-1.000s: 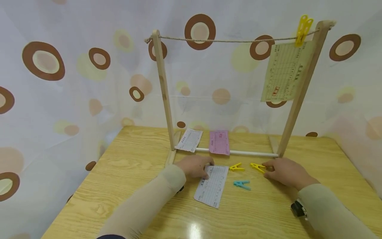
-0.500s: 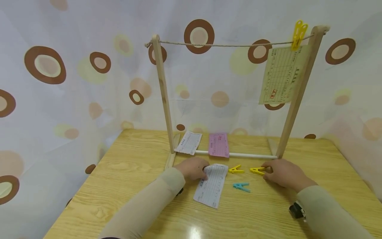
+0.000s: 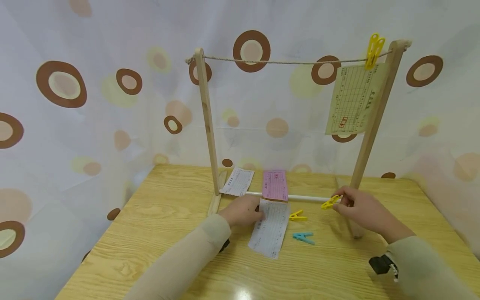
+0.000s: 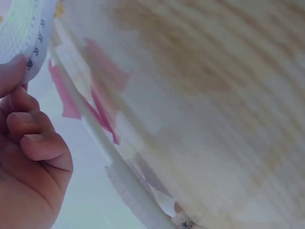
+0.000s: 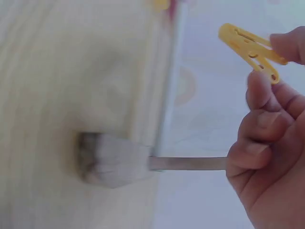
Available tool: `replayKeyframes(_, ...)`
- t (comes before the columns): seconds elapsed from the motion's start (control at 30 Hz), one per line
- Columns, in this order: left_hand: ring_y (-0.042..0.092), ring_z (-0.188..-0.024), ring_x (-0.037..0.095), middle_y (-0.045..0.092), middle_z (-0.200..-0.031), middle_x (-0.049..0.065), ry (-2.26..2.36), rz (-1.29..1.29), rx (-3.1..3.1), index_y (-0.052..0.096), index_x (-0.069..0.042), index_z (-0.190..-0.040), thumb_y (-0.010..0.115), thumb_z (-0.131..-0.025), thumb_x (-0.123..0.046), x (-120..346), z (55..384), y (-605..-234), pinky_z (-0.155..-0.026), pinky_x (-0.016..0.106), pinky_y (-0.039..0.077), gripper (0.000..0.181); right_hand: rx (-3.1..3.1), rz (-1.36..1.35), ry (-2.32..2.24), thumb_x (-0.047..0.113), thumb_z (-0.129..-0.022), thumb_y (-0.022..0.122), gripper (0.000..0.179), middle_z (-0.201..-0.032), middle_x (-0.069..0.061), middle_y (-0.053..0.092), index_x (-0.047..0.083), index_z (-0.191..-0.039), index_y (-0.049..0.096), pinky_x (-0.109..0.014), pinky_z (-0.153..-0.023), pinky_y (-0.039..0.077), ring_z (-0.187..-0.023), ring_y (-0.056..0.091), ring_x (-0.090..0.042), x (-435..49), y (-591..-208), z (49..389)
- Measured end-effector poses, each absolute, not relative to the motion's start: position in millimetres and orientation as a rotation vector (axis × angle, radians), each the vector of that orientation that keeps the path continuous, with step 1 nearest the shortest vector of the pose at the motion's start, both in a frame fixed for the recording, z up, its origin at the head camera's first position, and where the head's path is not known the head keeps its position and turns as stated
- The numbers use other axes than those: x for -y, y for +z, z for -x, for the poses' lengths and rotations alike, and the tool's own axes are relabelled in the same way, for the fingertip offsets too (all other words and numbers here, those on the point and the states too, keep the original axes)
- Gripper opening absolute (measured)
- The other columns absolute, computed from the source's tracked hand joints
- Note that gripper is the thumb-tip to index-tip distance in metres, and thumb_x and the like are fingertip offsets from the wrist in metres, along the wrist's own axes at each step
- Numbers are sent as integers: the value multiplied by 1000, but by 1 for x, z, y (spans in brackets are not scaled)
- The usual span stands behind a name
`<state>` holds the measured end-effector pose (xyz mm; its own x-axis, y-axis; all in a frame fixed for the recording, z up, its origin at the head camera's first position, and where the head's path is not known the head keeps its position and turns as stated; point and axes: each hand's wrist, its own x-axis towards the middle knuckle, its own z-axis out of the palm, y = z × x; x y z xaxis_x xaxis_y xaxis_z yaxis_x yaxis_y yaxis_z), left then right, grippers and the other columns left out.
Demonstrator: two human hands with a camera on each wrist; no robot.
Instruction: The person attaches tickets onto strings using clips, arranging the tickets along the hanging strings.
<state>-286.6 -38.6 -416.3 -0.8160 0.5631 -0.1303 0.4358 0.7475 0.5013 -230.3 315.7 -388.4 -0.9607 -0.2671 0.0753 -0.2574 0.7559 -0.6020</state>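
My left hand (image 3: pixel 243 211) pinches a white printed slip (image 3: pixel 271 229) by its upper left edge, thumb on top; the slip is tilted up off the table. In the left wrist view the slip (image 4: pixel 35 43) sits between thumb and forefinger. My right hand (image 3: pixel 369 210) holds a yellow clothespin (image 3: pixel 331 202) above the table, near the rack's right foot. The right wrist view shows that clothespin (image 5: pixel 250 47) between thumb and forefinger at its handle ends. A second yellow clothespin (image 3: pixel 298 216) and a blue clothespin (image 3: pixel 303 238) lie on the table between the hands.
A wooden rack (image 3: pixel 208 121) carries a rope (image 3: pixel 277 62) across its top. A yellow clothespin (image 3: pixel 373 52) clips a greenish slip (image 3: pixel 352 100) at the right end. A white slip (image 3: pixel 238 181) and a pink slip (image 3: pixel 275 184) lie by the white bottom rod (image 3: pixel 311 198).
My left hand has lifted the white slip's upper end off the table. My right hand has picked up the yellow clothespin and raised it slightly.
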Motion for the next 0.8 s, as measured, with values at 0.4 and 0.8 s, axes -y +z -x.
replayKeyframes(0.4, 55, -75, 8, 64, -92, -9, 733, -1000, -2732, 66, -14, -119, 61, -104, -22, 42, 285, -390, -65, 25, 46, 18, -3031, 569, -972, 37, -99, 67, 33, -81, 1, 60, 13, -121, 65, -30, -53, 40, -59, 49, -16, -308, -337, 229)
replayKeyframes(0.8, 47, -63, 9, 58, -79, -9, 738, -1151, -2953, 60, -18, -89, 58, -105, -29, 44, 281, -346, -57, 24, 37, 19, -3270, 715, -705, 33, -100, 66, 33, -77, 6, 56, 13, -127, 67, -29, -52, 33, -54, 39, -9, -297, -282, 225)
